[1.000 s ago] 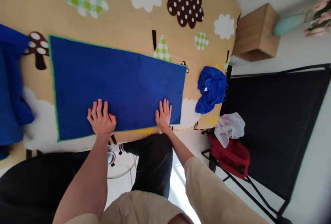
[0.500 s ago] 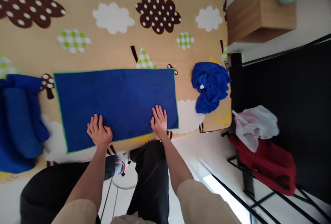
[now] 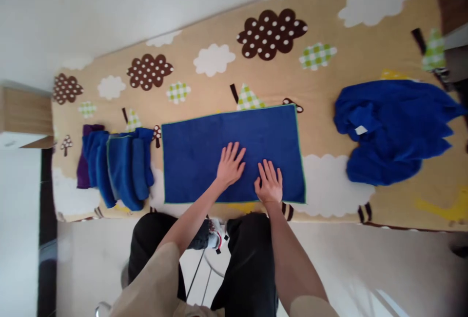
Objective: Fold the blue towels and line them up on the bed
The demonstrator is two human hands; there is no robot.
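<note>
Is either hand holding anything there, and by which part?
Nothing is held: the left hand and right hand both lie palm-down on the spread-out blue cloth.

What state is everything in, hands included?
Middle cloth: spread flat
Left hand: open, palm down on it
Right hand: open, palm down on it
Left cloths: folded or rolled, overlapping
Right heap: crumpled
Sheet: spread out underneath

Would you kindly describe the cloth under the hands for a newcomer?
On the tan patterned cover, find the left hand and right hand. Beneath them is the blue cloth: unlike the overlapping cloths to its left and crumpled heap to its right, it lies spread flat.
</note>
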